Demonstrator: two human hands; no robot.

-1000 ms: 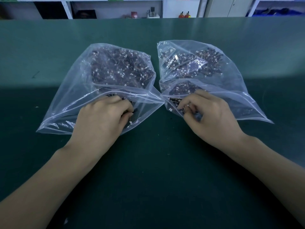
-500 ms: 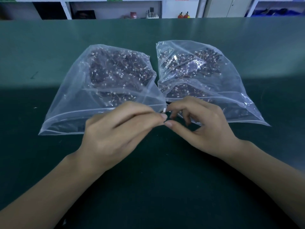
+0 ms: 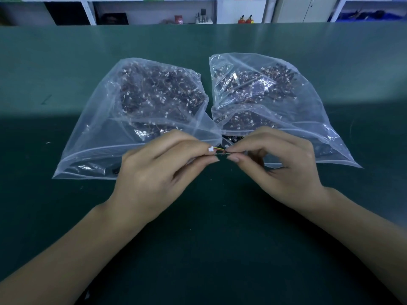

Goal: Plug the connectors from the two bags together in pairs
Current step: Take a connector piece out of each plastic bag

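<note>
Your hands have left the bags' mouths and met before them, left hand (image 3: 154,179) and right hand (image 3: 284,170) each pinching the small white wired connector (image 3: 211,149) beside two crinkled clear bags (image 3: 92,137).

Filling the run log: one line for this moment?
left hand: pinches connector | right hand: pinches its wires | bags: open

left bag (image 3: 105,133): clear, open, flat | right bag (image 3: 308,119): alongside | white connector (image 3: 211,149): coloured wires, lifted between them
</note>
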